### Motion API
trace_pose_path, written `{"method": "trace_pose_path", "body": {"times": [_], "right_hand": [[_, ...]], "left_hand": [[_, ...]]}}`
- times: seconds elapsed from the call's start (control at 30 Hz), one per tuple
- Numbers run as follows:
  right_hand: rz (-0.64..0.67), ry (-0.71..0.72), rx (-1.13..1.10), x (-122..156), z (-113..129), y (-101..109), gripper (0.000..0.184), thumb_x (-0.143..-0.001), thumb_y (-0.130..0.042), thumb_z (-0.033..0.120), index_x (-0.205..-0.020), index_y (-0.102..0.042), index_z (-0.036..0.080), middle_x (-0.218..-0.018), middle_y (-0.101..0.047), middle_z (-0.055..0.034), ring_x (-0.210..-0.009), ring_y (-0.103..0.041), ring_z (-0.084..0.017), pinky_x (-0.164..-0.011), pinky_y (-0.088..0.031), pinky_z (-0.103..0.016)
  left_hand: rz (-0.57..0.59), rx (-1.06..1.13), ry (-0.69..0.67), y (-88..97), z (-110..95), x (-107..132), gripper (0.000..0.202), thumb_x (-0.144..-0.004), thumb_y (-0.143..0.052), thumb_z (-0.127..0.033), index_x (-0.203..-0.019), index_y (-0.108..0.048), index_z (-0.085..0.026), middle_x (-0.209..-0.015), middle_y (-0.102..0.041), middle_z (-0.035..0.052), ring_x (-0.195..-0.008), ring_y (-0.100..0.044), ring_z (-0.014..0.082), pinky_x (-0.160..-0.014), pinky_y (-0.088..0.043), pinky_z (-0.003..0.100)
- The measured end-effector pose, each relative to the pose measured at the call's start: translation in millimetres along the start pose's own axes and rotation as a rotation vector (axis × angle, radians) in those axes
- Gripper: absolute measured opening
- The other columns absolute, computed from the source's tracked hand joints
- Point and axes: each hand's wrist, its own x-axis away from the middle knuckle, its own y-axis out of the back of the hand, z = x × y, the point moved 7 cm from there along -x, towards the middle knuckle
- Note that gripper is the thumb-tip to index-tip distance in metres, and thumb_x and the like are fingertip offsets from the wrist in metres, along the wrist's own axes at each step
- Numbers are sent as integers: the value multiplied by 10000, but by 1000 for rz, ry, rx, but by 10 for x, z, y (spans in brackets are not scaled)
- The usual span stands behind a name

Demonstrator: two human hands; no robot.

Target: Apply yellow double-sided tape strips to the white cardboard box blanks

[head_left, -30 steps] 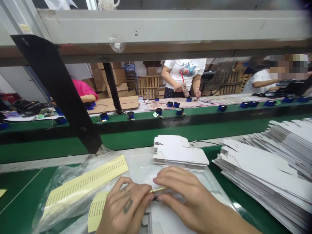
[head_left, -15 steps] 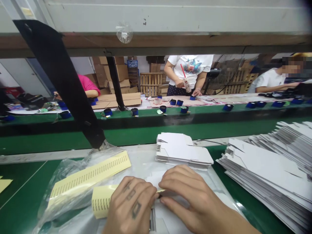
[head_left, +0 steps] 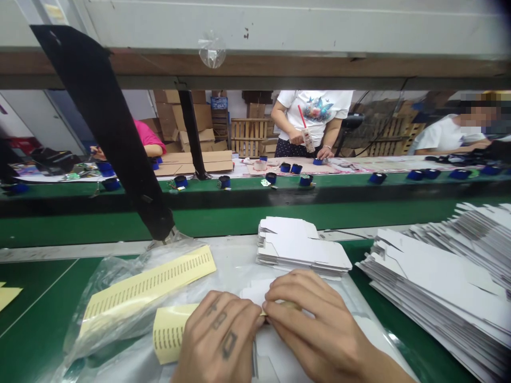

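Observation:
My left hand (head_left: 219, 340) and my right hand (head_left: 315, 324) meet low in the middle, fingertips pinched together on a yellow label strip (head_left: 171, 331) that runs out to the left. Both hands rest over a flat white carton blank (head_left: 259, 291) lying on a clear plastic sheet (head_left: 120, 330). A second yellow label sheet (head_left: 151, 287) with rows of black print lies on the plastic to the left. A small stack of folded white blanks (head_left: 299, 247) sits just beyond my right hand.
Large fanned stacks of white carton blanks (head_left: 439, 282) fill the right side. A green conveyor belt (head_left: 239, 221) runs across behind, with small blue parts (head_left: 305, 180) on its far side. Other people stand or sit at the far bench (head_left: 311, 119). A black bracket (head_left: 107, 133) slants down at left.
My hands have drawn closer together, the right fingers now over the strip's end. The strip has shifted a little to the right; the view has tilted slightly down.

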Motion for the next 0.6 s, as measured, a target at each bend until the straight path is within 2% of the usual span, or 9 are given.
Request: {"method": "trace_pose_path", "body": {"times": [0.2,0.3,0.37,0.43,0.5,0.57,0.6], "right_hand": [[-33,141,116,18,82,-43,243,-865,-511,3,-952,-681,153,-857,-742,-78,-817,-665,-195,-755,-535,-371],[-63,196,143,28,137,-37,227,-896,-496,22,-938,-685,139,-860,-747,-88,-842,-670,-209,-763,-543,-381],[-56,179,97,14,154,33,196,-913,-520,41,-919,-681,152,-904,-753,-91,-902,-678,-225,-795,-553,-384],[-16,62,-39,-33,92,159,135,-920,-576,77,-902,-661,181,-975,-752,-88,-974,-683,-234,-840,-563,-363],[23,-151,-186,-94,-68,300,95,-926,-623,135,-897,-637,224,-1050,-741,-63,-1021,-682,-223,-873,-563,-324],[85,-359,-268,-147,-258,369,67,-945,-627,218,-889,-634,254,-1095,-728,-31,-1036,-679,-207,-889,-553,-303],[147,-443,-292,-167,-348,346,80,-956,-612,256,-881,-639,261,-1112,-722,-21,-1040,-676,-202,-900,-545,-305]], "left_hand": [[103,-31,8,-33,4,64,190,-859,-534,27,-930,-590,-140,-725,-641,45,-654,-567,175,-620,-454,329],[79,-42,12,-1,5,73,184,-863,-518,12,-926,-606,-137,-718,-645,45,-642,-573,179,-610,-458,326],[50,4,47,68,30,54,184,-869,-509,5,-906,-600,-152,-714,-651,32,-635,-587,175,-617,-464,321],[60,106,113,148,86,23,186,-881,-504,-12,-909,-589,-175,-734,-665,12,-657,-616,167,-653,-475,314],[136,272,165,183,130,-1,160,-892,-517,-63,-908,-586,-207,-736,-665,-19,-669,-632,150,-699,-483,299],[214,443,153,169,122,-2,107,-925,-514,-155,-904,-589,-228,-723,-664,-39,-659,-637,135,-713,-489,282],[218,489,117,156,104,6,108,-955,-493,-213,-925,-595,-231,-726,-674,-40,-651,-644,132,-695,-491,273]]}}
